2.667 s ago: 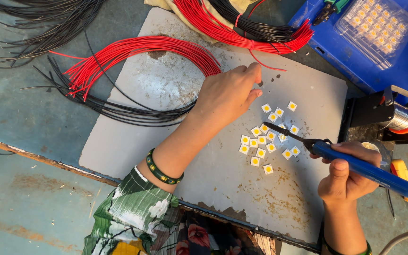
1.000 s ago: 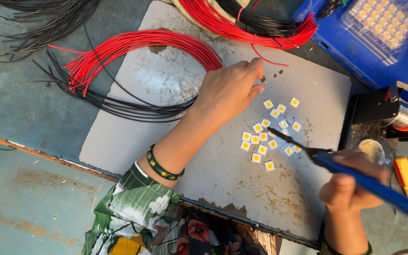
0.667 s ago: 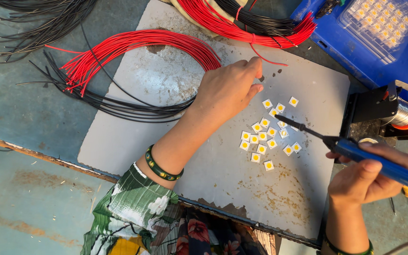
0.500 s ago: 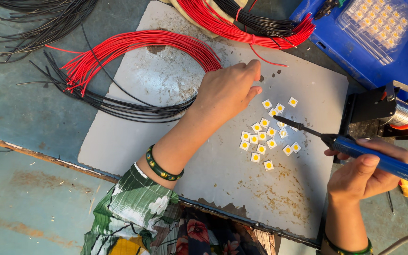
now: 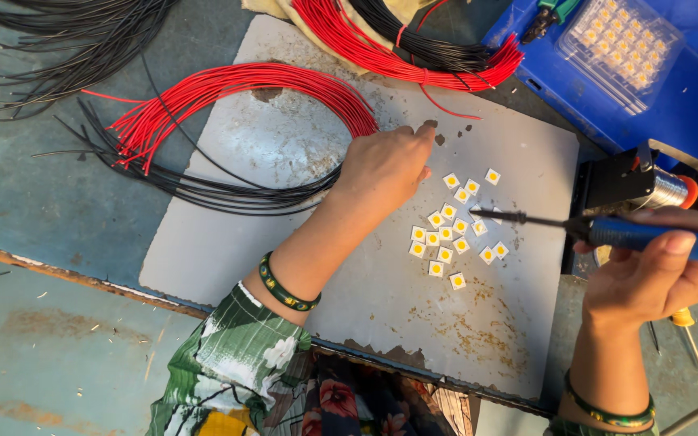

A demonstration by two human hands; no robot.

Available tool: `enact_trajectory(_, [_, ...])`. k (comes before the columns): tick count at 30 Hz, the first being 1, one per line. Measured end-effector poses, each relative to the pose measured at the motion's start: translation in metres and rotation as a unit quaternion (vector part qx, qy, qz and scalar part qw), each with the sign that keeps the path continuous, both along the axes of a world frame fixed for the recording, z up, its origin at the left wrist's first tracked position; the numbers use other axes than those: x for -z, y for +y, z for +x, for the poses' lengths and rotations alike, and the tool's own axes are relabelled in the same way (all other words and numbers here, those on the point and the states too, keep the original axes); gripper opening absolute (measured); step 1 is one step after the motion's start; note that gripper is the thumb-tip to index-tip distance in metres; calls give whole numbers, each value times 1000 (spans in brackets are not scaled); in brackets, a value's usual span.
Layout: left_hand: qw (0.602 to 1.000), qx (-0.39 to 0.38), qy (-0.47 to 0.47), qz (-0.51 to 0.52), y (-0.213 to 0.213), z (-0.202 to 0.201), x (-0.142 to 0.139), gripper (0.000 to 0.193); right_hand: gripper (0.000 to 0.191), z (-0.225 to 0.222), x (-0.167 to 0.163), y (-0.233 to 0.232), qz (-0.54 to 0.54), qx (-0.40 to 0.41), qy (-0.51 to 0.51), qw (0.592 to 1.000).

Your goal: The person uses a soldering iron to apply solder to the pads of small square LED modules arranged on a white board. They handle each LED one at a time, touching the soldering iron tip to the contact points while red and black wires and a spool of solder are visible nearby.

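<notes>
Chips [image 5: 454, 230], small white squares with yellow centres, lie scattered in a loose cluster on the grey board [image 5: 300, 153], between my two hands. My left hand [image 5: 385, 165] rests on the board just up and left of the cluster, fingers curled under with the forefinger stretched toward the board's far edge; I cannot tell whether it pinches anything. The nearest chips sit just beside its knuckles, not touching. My right hand [image 5: 652, 274] is off the board's right edge, fingers wrapped tight around the blue handle of the iron [image 5: 607, 230]. Its thin dark tip reaches left over the cluster's right side, ending near one chip. Red wires [image 5: 236, 89] arc across the board beyond my left hand, with black wires [image 5: 203, 187] beneath them. A blue tray [image 5: 688, 97] lies at the upper right.
</notes>
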State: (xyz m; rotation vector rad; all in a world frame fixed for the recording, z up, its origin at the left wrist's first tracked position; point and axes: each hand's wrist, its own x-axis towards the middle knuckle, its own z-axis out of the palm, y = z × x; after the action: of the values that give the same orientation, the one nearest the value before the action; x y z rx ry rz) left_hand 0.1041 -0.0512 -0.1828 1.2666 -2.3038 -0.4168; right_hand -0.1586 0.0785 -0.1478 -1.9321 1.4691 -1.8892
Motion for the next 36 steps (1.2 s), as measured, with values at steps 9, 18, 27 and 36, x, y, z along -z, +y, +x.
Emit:
enact_trajectory(9, [1000, 0, 14, -3, -1, -1, 3, 48, 59, 32, 23, -8, -28, -9, 79, 996])
enact_trajectory(18, [1000, -1, 16, 0, -2, -4, 3, 46, 62, 30, 23, -7, 20, -11, 71, 997])
enact_trajectory(27, [1000, -2, 23, 13, -1, -3, 4, 40, 60, 31, 22, -9, 31, -20, 87, 996])
enact_trajectory(36, [1000, -4, 20, 18, -2, -3, 3, 43, 53, 21, 25, -10, 34, -54, 104, 993])
